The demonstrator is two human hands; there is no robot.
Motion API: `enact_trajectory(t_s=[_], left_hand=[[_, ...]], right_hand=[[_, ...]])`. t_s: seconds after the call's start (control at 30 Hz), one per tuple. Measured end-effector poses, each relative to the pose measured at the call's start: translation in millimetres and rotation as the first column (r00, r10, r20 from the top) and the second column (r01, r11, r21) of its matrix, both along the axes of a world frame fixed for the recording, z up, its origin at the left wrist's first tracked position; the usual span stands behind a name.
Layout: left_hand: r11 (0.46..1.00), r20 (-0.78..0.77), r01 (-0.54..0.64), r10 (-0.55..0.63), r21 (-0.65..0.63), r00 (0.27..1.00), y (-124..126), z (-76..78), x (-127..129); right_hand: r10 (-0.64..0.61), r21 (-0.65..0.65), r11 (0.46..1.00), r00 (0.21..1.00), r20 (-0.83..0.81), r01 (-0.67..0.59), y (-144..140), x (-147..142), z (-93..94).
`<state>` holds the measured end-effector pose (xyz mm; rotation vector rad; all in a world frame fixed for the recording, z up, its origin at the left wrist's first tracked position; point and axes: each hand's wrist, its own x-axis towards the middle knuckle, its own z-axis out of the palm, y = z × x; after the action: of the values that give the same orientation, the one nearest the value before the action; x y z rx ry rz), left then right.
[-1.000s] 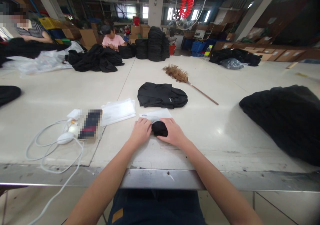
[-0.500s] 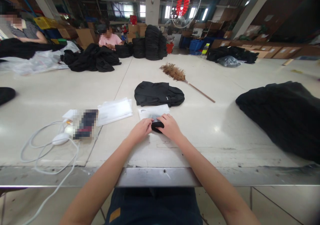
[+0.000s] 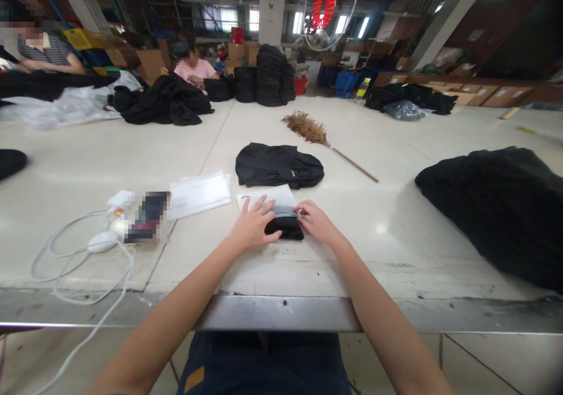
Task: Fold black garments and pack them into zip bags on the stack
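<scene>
A folded black cloth item (image 3: pixel 288 229) lies partly inside a clear and white plastic bag (image 3: pixel 279 196) on the table in front of me. My left hand (image 3: pixel 251 225) rests over the bag's left side, fingers spread and flat. At the bag's right edge, my right hand (image 3: pixel 317 224) is closed in a pinch on the plastic. Just beyond the bag is a folded black garment (image 3: pixel 277 165) with a small white label. To the left of my left hand lies a stack of white plastic bags (image 3: pixel 200 194).
A phone (image 3: pixel 148 216) and a white cable (image 3: pixel 103 241) lie at the left. A feather duster (image 3: pixel 308 128) is farther back. A large black cloth pile (image 3: pixel 492 207) stands at the right. Black stacks (image 3: pixel 269 75) and two people sit across the table (image 3: pixel 373 237).
My left hand has opened and spread over the bag. My right hand has shifted right to the bag's edge. More of the black item shows between my hands.
</scene>
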<state>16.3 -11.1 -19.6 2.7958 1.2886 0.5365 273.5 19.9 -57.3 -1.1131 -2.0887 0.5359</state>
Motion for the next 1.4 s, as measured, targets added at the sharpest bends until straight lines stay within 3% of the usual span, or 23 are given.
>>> enact_trajectory(t_s=[0.13, 0.3, 0.67, 0.77, 0.9, 1.07, 1.2, 1.4], left_hand=[[0.998, -0.078, 0.016, -0.021, -0.057, 0.997, 9, 10.3, 24], [0.984, -0.158, -0.13, 0.109, -0.125, 0.981, 17, 16.7, 43], [0.957, -0.122, -0.283, 0.288, 0.06, 0.95, 13, 4.7, 45], [0.969, -0.11, -0.245, 0.245, 0.01, 0.963, 17, 5.8, 38], [0.989, -0.097, -0.055, 0.041, -0.139, 0.994, 25, 9.4, 10], [0.964, 0.079, 0.036, -0.016, -0.262, 0.997, 25, 3.0, -29], [0.959, 0.244, 0.03, 0.042, -0.282, 0.969, 16, -7.9, -46], [0.987, 0.152, 0.002, 0.023, -0.162, 0.988, 8, -19.6, -47]], right_hand=[[-0.093, 0.018, 0.996, 0.993, 0.075, 0.091, 3, -8, -5.6], [-0.157, 0.057, 0.987, 0.961, 0.23, 0.147, 3, -15, -3.2], [-0.129, 0.192, 0.98, 0.912, 0.389, 0.057, -16, -39, 15.8], [-0.124, 0.194, 0.98, 0.906, 0.405, 0.047, -16, -39, 14.4], [-0.104, 0.168, 0.985, 0.917, 0.385, 0.04, -19, -34, 15.5], [-0.052, 0.165, 0.986, 0.945, 0.322, -0.002, -28, -30, 21.3], [-0.072, 0.17, 0.985, 0.944, 0.323, 0.017, -27, -38, 16.2], [-0.112, 0.192, 0.98, 0.953, 0.282, 0.058, -20, -59, -2.2]])
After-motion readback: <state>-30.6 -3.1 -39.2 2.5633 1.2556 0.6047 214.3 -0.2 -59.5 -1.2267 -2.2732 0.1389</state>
